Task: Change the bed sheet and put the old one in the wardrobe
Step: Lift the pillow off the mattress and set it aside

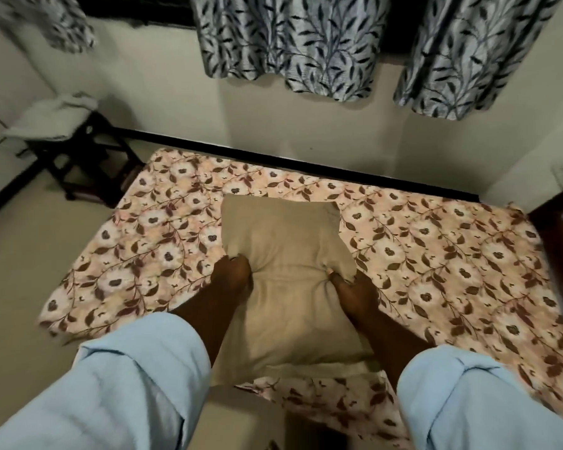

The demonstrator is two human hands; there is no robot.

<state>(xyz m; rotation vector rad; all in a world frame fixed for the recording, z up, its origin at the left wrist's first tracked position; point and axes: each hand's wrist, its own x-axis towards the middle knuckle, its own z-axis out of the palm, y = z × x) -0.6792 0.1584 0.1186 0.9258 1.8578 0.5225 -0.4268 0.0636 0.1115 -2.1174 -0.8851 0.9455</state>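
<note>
Our left hand [233, 276] and right hand [351, 289] grip the pillow [286, 241] above the flowered sheet [436, 254] spread on the bed [561, 254], so we judge the change either just starting or almost finished.

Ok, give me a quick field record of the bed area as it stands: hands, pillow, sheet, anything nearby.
left hand: grips the pillow at its left side
right hand: grips its right side
pillow: tan, over the middle of the bed; lifted or resting, cannot tell
sheet: floral, spread across the bed
stand: dark, left of the bed, white folded cloth on top
curtains: leaf-patterned, hanging on the far wall
</note>
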